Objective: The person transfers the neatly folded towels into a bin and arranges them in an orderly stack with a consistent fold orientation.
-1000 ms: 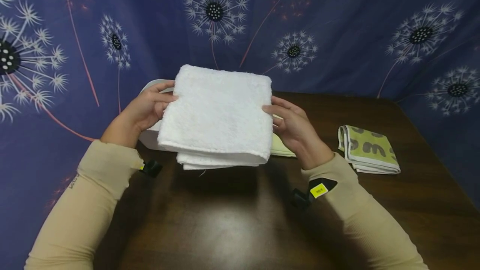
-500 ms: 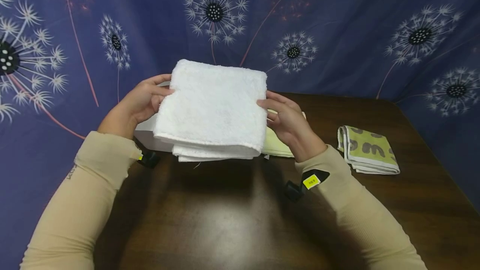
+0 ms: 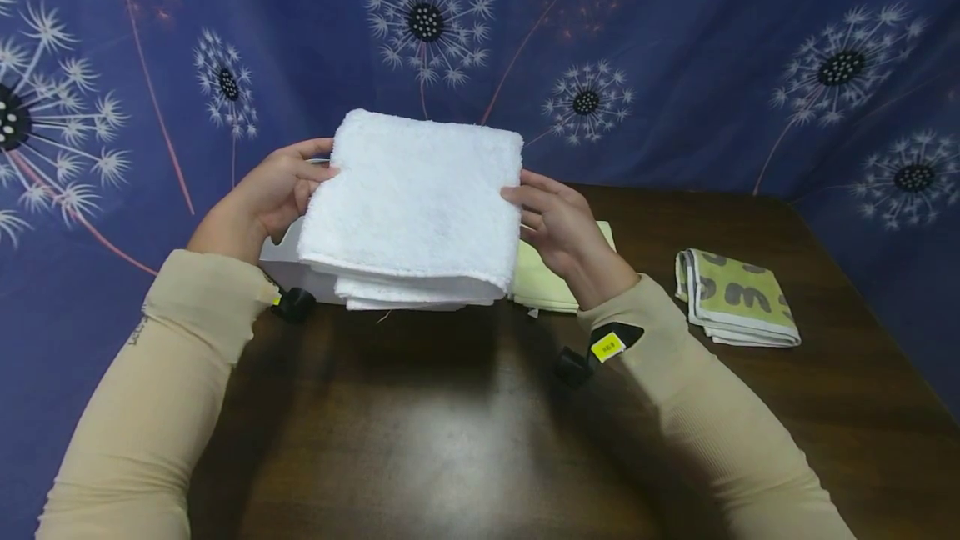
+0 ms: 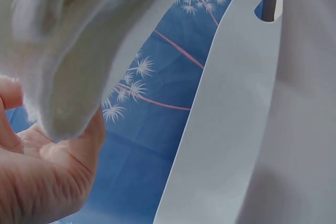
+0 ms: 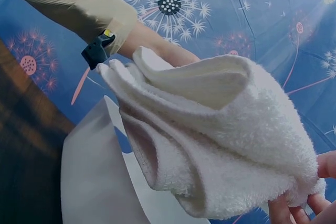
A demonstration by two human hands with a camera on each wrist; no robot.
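Observation:
A folded white towel (image 3: 416, 198) is held up in the air between both hands in the head view, its layered edges facing the body. My left hand (image 3: 262, 194) grips its left side, thumb on the top face and fingers beneath. On the opposite side my right hand (image 3: 562, 227) pinches the towel the same way. Behind and below it, partly covered, stands a white plastic bin (image 3: 288, 261) with a cut-out handle. The left wrist view shows the bin's wall (image 4: 226, 103) beside the hand. In the right wrist view, the towel's folds (image 5: 184, 124) hang loosely above the bin.
A pale yellow folded cloth (image 3: 540, 282) lies on the dark wooden table (image 3: 450, 440), partly behind the right hand. Further right rests a folded green towel (image 3: 742, 298) with grey shapes and white edging. A blue curtain (image 3: 315, 40) with dandelion prints hangs behind the table.
Both hands have carried the white towel to the left and a little up and away, uncovering more of the pale yellow cloth. The green towel has not moved.

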